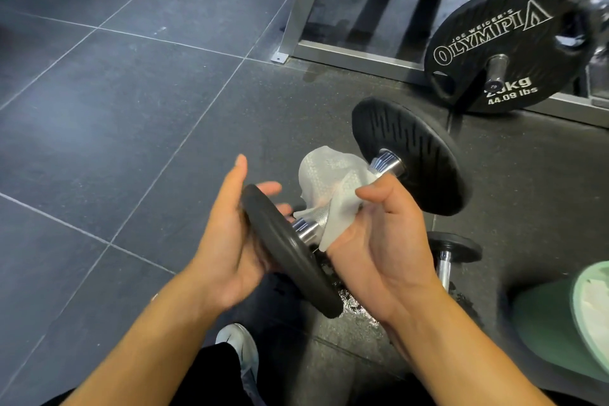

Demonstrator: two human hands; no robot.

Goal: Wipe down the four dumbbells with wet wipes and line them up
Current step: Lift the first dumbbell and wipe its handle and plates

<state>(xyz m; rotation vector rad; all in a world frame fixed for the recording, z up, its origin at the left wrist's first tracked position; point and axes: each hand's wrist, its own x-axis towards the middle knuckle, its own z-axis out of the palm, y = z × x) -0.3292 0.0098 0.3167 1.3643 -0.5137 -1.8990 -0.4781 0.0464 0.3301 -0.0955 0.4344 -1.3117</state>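
The left hand point(227, 241) lies flat against the near plate of the dumbbell point(412, 155), held above the floor, while the right hand point(389, 241) curls a wipe point(329, 181) round its handle, a second dumbbell point(453, 249) lying below.

I see the left hand point(227, 250) flat against the dumbbell point(412, 155), the right hand point(389, 241) gripping a wipe point(329, 178) round its handle.

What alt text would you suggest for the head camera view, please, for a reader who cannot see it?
A person's left hand steadies the near plate of a black dumbbell while the right hand wraps a white wet wipe round its handle. A second dumbbell lies on the gym floor below, near a green tub.
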